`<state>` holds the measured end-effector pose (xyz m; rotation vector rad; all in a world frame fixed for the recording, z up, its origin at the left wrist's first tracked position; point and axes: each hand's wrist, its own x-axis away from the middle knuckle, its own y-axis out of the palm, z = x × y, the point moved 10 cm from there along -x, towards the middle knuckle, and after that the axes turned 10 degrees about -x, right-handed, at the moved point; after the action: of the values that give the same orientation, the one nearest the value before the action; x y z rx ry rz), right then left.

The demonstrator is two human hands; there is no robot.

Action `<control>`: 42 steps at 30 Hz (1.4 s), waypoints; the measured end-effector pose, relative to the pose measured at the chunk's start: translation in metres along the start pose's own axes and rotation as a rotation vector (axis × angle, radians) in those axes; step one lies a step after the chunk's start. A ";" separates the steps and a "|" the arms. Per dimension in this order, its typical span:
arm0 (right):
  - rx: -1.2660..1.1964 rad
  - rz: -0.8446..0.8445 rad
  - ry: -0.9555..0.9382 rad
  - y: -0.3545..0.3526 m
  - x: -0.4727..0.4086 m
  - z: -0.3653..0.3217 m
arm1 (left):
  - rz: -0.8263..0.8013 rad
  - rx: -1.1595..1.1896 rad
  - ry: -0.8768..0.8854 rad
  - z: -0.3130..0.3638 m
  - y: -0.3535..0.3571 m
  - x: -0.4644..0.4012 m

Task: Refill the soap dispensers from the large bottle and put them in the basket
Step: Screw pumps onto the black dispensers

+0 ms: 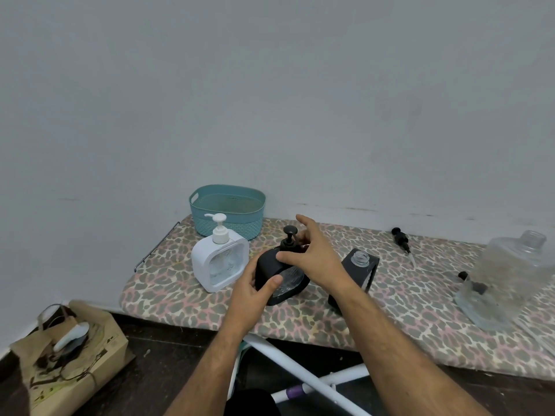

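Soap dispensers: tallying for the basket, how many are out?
3: white dispenser before the basket; black dispenser held in both hands; open dispenser right of it, pump off.

Dim, flat light (soft shadows); edges bowed, slightly blurred.

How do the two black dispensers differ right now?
The held black dispenser has its pump on; the open black dispenser shows a bare threaded neck. The first is tilted, gripped by the left hand, with the right hand at its pump; the second stands untouched behind the right forearm. Both are black-framed with clear panels.
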<state>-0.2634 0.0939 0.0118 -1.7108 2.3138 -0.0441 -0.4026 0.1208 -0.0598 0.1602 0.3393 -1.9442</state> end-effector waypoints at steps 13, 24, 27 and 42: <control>0.125 -0.062 -0.016 0.001 -0.005 -0.004 | 0.004 -0.011 0.005 -0.001 0.000 -0.001; 0.103 -0.087 0.000 0.001 -0.008 0.000 | 0.008 -0.019 0.012 0.000 0.000 -0.001; -0.007 -0.145 0.040 0.004 -0.006 -0.004 | 0.014 -0.016 0.001 -0.001 -0.001 -0.001; -0.032 -0.211 0.080 0.001 -0.011 0.002 | 0.024 -0.026 -0.005 0.001 -0.002 0.001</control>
<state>-0.2613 0.1051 0.0118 -1.9973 2.1889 -0.1187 -0.4053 0.1202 -0.0593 0.1423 0.3576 -1.9153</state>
